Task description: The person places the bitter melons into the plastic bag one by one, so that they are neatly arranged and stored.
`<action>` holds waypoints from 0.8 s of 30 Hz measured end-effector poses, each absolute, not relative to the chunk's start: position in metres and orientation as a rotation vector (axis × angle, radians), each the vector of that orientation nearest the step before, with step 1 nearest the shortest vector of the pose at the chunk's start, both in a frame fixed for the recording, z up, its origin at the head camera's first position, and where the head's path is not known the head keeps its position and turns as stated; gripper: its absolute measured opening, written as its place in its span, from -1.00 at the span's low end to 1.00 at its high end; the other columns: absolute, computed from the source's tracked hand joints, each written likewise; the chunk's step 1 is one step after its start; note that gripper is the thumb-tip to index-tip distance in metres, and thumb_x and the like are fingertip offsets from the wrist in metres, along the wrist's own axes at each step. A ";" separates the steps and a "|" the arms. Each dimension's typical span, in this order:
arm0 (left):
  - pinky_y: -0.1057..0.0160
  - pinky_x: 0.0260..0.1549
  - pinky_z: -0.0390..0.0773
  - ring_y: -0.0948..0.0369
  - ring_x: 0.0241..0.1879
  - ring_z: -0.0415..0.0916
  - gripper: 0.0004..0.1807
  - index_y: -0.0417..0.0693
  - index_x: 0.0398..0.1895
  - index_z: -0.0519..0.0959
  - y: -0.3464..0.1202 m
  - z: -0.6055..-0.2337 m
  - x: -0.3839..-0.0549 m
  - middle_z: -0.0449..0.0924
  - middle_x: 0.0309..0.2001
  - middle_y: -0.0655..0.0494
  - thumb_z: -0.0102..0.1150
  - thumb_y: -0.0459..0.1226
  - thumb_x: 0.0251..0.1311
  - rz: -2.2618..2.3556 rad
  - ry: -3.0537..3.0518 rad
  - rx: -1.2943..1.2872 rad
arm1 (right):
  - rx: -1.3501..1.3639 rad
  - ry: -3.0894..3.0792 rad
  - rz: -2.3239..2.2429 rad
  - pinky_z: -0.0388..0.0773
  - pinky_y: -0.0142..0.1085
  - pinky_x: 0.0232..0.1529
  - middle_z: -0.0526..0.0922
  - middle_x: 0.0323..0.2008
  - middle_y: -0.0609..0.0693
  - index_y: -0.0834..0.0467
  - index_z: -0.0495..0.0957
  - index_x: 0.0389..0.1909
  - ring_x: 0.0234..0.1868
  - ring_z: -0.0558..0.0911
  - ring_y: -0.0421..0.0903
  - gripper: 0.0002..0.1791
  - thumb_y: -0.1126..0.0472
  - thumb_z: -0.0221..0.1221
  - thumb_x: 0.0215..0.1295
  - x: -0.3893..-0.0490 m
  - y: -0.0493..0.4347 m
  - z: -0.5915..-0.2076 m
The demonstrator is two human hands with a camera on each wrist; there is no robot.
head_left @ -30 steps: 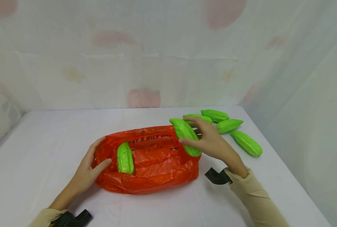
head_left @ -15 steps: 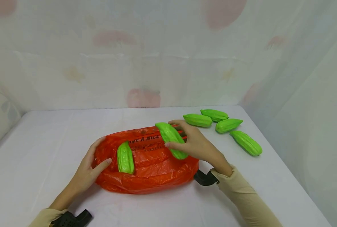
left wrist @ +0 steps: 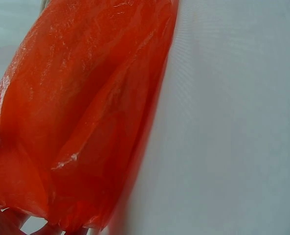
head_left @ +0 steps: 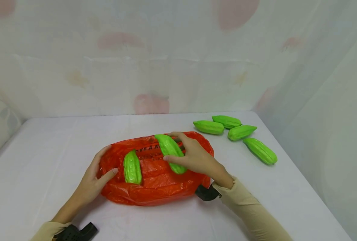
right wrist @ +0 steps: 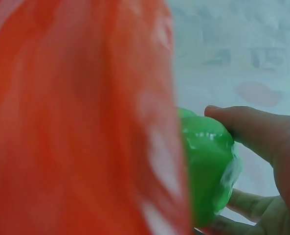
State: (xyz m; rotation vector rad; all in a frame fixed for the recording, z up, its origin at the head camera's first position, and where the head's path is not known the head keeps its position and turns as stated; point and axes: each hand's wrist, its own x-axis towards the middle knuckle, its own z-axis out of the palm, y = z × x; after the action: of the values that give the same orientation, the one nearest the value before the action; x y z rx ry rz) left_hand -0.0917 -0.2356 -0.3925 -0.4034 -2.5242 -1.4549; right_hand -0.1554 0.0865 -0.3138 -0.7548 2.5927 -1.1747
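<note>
In the head view a red plastic bag [head_left: 157,192] with black lettering lies with its mouth spread wide. My left hand [head_left: 91,179] grips its left rim, thumb on the inner side; in the left wrist view the bag [left wrist: 86,98] hides most of the fingers. A green bitter melon [head_left: 132,169] rests inside at the left. Over the bag's right half, my right hand [head_left: 195,157] holds another bitter melon [head_left: 170,150], tilted, between thumb and fingers. From the right wrist that held melon [right wrist: 208,161] shows partly behind blurred red plastic.
Several more bitter melons [head_left: 240,132] lie at the back right of the white table [head_left: 61,144], one of them [head_left: 261,151] nearer the right edge. A pale patterned curtain [head_left: 178,73] hangs behind the table and along its sides.
My right hand has carried its bitter melon leftward and slightly down, from the bag's right end to over its mouth. The left hand and the melon inside the bag have stayed put.
</note>
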 end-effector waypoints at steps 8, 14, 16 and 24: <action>0.59 -0.06 0.49 0.46 0.18 0.35 -0.21 0.10 0.56 0.03 -0.236 -0.393 -0.092 0.26 0.37 -0.03 0.09 -0.40 0.33 -1.450 -2.534 -0.404 | -0.761 2.544 -1.153 0.60 -0.21 0.03 0.57 0.14 -0.06 -0.04 0.25 0.40 0.10 0.57 -0.13 -0.22 -0.12 0.33 0.21 -0.152 0.073 -0.322; 0.58 -0.06 0.49 0.46 0.17 0.36 -0.22 0.12 0.56 0.03 -0.237 -0.394 -0.092 0.26 0.36 -0.11 0.09 -0.39 0.34 -1.450 -2.550 -0.382 | -0.735 2.560 -1.114 0.60 -0.21 0.01 0.57 0.13 -0.06 -0.04 0.28 0.37 0.06 0.57 -0.15 -0.23 -0.16 0.32 0.19 -0.150 0.066 -0.324; 0.58 -0.06 0.50 0.45 0.17 0.36 -0.22 0.11 0.56 0.02 -0.238 -0.394 -0.092 0.27 0.36 -0.12 0.08 -0.39 0.34 -1.448 -2.553 -0.382 | -0.727 2.559 -1.110 0.59 -0.22 0.01 0.58 0.11 -0.06 -0.04 0.28 0.37 0.04 0.57 -0.16 -0.23 -0.17 0.33 0.19 -0.150 0.064 -0.325; 0.59 -0.05 0.49 0.45 0.17 0.36 -0.22 0.12 0.56 0.03 -0.238 -0.394 -0.092 0.26 0.36 -0.12 0.08 -0.39 0.34 -1.445 -2.552 -0.385 | -0.727 2.544 -1.112 0.58 -0.27 -0.05 0.58 0.03 -0.08 0.00 0.27 0.39 -0.02 0.54 -0.16 -0.20 -0.19 0.32 0.19 -0.149 0.053 -0.329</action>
State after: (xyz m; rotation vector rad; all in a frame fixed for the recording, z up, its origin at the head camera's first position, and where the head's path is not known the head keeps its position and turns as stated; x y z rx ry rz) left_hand -0.0922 -0.2377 -0.3938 -0.3848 -2.5520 -1.4454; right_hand -0.1488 0.0533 -0.3291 -0.7273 2.5437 -1.1118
